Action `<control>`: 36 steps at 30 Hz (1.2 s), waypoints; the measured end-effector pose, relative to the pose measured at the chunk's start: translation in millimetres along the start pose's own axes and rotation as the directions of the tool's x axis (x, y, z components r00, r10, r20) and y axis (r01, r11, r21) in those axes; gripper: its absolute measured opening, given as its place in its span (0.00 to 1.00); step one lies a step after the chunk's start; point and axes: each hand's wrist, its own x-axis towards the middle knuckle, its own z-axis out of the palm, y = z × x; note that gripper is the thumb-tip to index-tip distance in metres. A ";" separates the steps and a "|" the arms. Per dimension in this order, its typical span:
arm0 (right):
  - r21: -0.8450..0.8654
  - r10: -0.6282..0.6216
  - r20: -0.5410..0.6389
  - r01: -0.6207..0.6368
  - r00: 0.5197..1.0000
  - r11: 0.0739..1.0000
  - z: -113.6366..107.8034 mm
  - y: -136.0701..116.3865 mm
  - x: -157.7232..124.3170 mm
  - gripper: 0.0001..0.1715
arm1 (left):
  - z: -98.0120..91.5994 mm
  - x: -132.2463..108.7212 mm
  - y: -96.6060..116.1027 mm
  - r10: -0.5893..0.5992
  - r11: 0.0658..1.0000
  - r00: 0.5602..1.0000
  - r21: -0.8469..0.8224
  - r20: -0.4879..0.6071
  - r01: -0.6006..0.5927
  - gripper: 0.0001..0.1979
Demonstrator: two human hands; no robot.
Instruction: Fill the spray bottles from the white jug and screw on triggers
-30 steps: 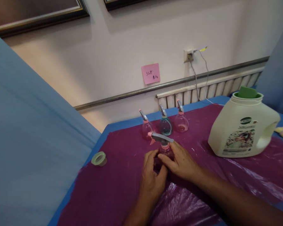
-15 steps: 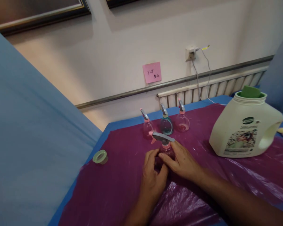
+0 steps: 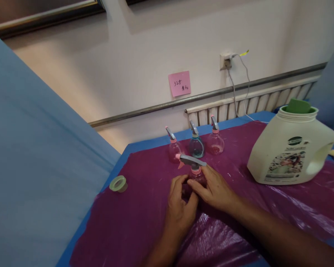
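A small clear spray bottle (image 3: 196,178) with a grey and pink trigger head stands upright between my two hands, its nozzle pointing left. My left hand (image 3: 180,207) wraps round its lower left side. Fingers of my right hand (image 3: 215,189) close round its right side, below the pink collar. Behind it are three more spray bottles: a pink-collared one (image 3: 174,148) at the left, a teal one (image 3: 196,147) in the middle and another pink-collared one (image 3: 215,142) at the right. The base of the held bottle is hidden by my fingers.
Purple plastic sheeting (image 3: 139,218) covers the blue table. A small greenish cup (image 3: 118,184) sits at the left. At the right stands a large cream jug (image 3: 289,148) with a green piece in its mouth. Behind are a radiator (image 3: 222,107) and a socket (image 3: 226,62) with cables.
The view has shifted very slightly. Both hands stay round the same spray bottle, with no other visible movement.
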 end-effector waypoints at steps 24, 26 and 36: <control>0.014 0.014 0.025 -0.014 1.000 1.000 -1.0 0.1 -0.1 0.12 | 0.1 -1.0 2.4 -0.041 0.999 0.999 -0.010 0.027 0.041 0.18; 0.014 0.016 0.032 -0.017 0.999 1.000 -0.8 1.0 0.0 0.12 | 0.1 -0.9 3.2 -0.040 0.999 0.999 -0.003 0.028 0.040 0.18; 0.019 0.007 0.028 -0.007 1.000 1.000 -0.4 2.0 0.0 0.12 | -0.3 -1.3 4.3 -0.041 0.999 0.999 0.010 0.033 0.040 0.18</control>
